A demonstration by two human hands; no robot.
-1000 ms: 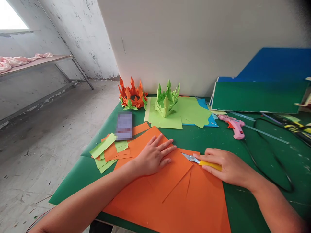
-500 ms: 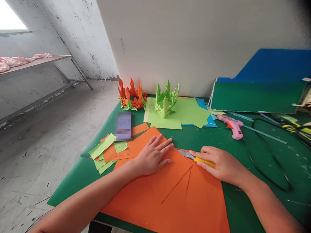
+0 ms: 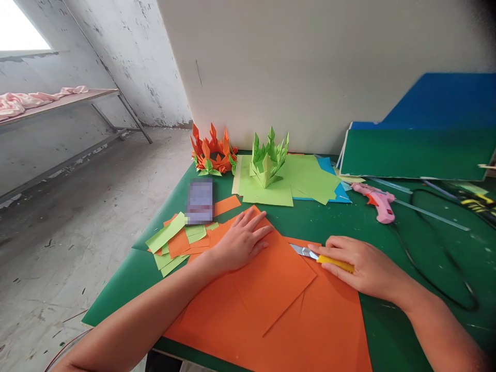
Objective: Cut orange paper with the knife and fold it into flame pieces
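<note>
My left hand (image 3: 242, 240) lies on a folded or layered piece of orange paper (image 3: 282, 276), fingers stretched out near its far corner. Under it spreads a larger orange sheet (image 3: 325, 330), which reaches the table's front edge. To the right, my right hand (image 3: 364, 266) is closed around a yellow utility knife (image 3: 335, 263). Its bare metal blade points left, close to the right edge of the upper paper. Whether the blade touches the paper, I cannot tell.
Paper scraps (image 3: 166, 243) and a blurred phone-like rectangle (image 3: 200, 201) lie to the left. Behind stand an orange paper crown (image 3: 213, 155) and a green one (image 3: 267, 163) on green sheets (image 3: 310, 181). A pink glue gun (image 3: 377, 201) with its black cord (image 3: 426, 274) occupies the right.
The view has shifted slightly. My left hand has drawn its fingers a little closer together on the paper. The knife has moved slightly right, and the upper paper's near corner sits lower and further right.
</note>
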